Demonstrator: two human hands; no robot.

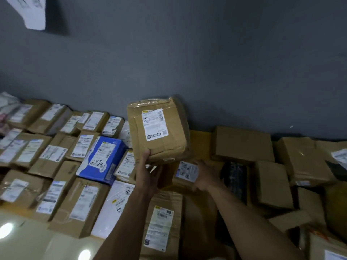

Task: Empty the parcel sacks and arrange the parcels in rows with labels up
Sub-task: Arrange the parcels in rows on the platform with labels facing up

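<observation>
My left hand (pixel 148 173) holds up a brown cardboard parcel (pixel 159 128) by its lower left corner, thumb on the front face and fingers underneath. Its white label faces me, and the parcel hangs tilted above the pile near the grey wall. My right hand (pixel 205 175) is lower and to the right, against the right edge of a small labelled parcel (pixel 186 170). Blur hides whether its fingers grip that parcel. To the left, parcels lie in rows (pixel 56 152) with labels up, among them a blue and white box (pixel 102 158) marked 2490.
A loose heap of brown boxes (pixel 272 177) without visible labels fills the right side up to the wall (pixel 206 62). A long labelled box (pixel 161 222) lies between my forearms. Shiny pale floor (pixel 28 241) shows at the lower left.
</observation>
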